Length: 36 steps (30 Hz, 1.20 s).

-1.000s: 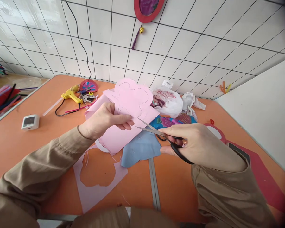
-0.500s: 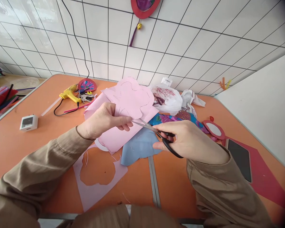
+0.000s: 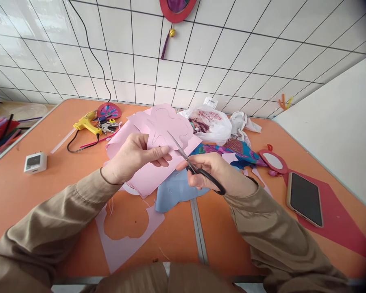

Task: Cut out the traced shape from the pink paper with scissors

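Note:
Between the thumb and fingers of my left hand [image 3: 138, 154] is the lower edge of a pink felt-like sheet [image 3: 166, 122], cut to a wavy flower-like outline with drawn lines on it. My right hand [image 3: 218, 175] grips black-handled scissors [image 3: 187, 160]. Their blades point up and left and lie over the face of the pink piece, beside my left fingertips. Below and behind it rests a larger pink sheet [image 3: 149, 175]. A light blue piece of cloth [image 3: 177, 191] lies beneath my right hand, and a pink offcut [image 3: 122, 252] with a rounded hole is nearer me.
At left are a yellow glue gun [image 3: 88, 123], keys [image 3: 108, 127] and a white cube-shaped device [image 3: 35, 162]. A plastic bag [image 3: 213, 122] and patterned blue cloth [image 3: 240, 150] lie behind my right hand. On the right, a phone [image 3: 305, 199] overlaps a red sheet [image 3: 338, 219].
The scissors have swung from the lower edge of the pink piece up over its face, pointing more steeply. My right hand has shifted left. My left hand keeps its grip.

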### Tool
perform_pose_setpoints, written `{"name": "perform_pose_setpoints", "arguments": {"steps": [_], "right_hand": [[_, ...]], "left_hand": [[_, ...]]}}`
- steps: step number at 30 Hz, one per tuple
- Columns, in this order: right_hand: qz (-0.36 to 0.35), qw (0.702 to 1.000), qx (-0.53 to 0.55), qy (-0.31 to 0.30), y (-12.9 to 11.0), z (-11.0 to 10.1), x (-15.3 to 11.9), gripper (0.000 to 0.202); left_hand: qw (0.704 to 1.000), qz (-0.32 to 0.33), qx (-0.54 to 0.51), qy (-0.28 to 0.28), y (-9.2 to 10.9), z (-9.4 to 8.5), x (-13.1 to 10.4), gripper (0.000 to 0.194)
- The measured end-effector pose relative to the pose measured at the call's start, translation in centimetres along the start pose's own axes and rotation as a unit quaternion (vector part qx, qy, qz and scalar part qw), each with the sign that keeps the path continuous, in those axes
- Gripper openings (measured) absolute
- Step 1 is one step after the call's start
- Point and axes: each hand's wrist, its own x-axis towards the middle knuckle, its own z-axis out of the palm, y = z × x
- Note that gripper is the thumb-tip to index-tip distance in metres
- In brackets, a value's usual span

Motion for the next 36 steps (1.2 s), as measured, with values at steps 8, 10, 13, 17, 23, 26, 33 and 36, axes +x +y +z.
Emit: {"name": "perform_pose_setpoints", "arguments": {"steps": [8,10,13,17,23,26,33,36], "right_hand": [[-0.004,0.999,0.037,-0.006,0.4,0.7,0.0,0.058],[-0.008,0.999,0.041,-0.007,0.6,1.0,0.0,0.058],[-0.036,0.998,0.046,-0.006,0.7,1.2,0.1,0.055],[-0.039,0.999,0.025,0.006,0.4,1.5,0.1,0.056],[0.019,0.999,-0.022,0.020,-0.9,1.7,-0.2,0.063],[0.030,0.999,-0.034,0.024,-1.1,1.8,-0.3,0.065],[0.030,0.998,-0.055,0.023,-1.2,2.1,-0.2,0.066],[0.027,0.998,-0.061,0.024,-1.0,2.1,-0.2,0.065]], "left_hand": [[0.998,0.033,-0.054,0.004,-0.5,0.8,-0.4,0.018],[0.998,0.022,-0.065,0.009,-0.5,1.0,-0.5,0.018],[0.998,-0.004,-0.066,0.008,-0.5,1.2,-0.5,0.024],[0.999,-0.015,-0.050,0.002,-0.3,1.4,-0.5,0.030],[1.000,0.013,-0.028,-0.003,0.1,1.9,-0.8,0.020],[1.000,0.008,-0.012,0.011,0.2,2.1,-1.0,0.014],[0.999,0.008,0.035,0.032,0.5,1.9,-1.0,0.011],[0.999,0.011,0.045,0.025,0.7,2.0,-1.1,0.011]]}}
